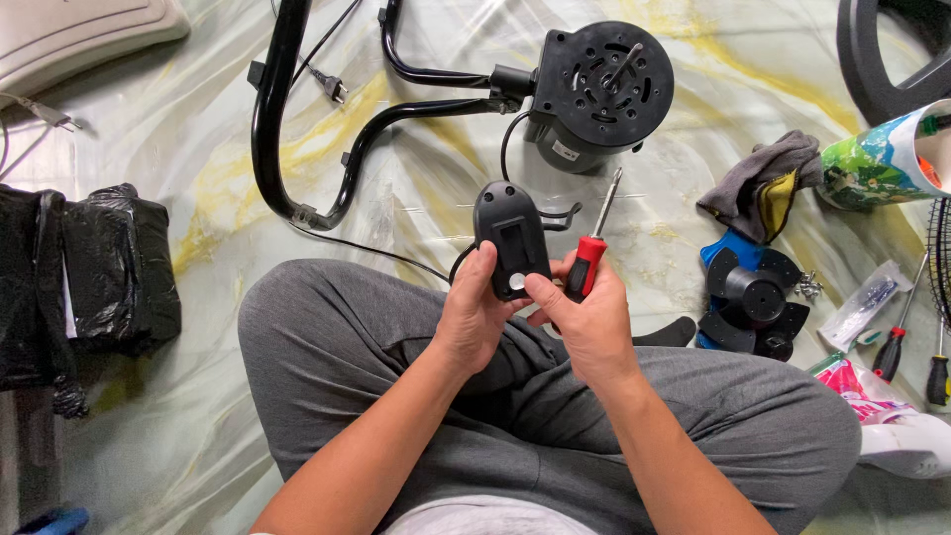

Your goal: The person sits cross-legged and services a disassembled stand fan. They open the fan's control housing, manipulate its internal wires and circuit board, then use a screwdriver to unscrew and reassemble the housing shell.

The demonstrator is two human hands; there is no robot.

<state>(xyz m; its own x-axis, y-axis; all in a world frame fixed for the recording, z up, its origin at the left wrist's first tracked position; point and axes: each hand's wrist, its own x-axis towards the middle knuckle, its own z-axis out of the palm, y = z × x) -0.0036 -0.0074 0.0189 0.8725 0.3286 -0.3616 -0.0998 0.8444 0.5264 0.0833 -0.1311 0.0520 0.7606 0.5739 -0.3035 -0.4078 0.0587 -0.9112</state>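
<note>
Left hand (474, 315) clasping oval black plastic housing (511, 238) above lap, flat underside up for access. Right hand (591, 322) clenched on red-handled screwdriver (592, 248), thumb on housing. Black fan motor (597, 91) on marbled floor (198, 178) ahead; blue fan blade (750, 297) right.

A black oval plastic casing (512, 238), its recessed panel and pale round button facing up, is held above the lap, a red-handled screwdriver (592, 250) angled upward just beside it.
</note>
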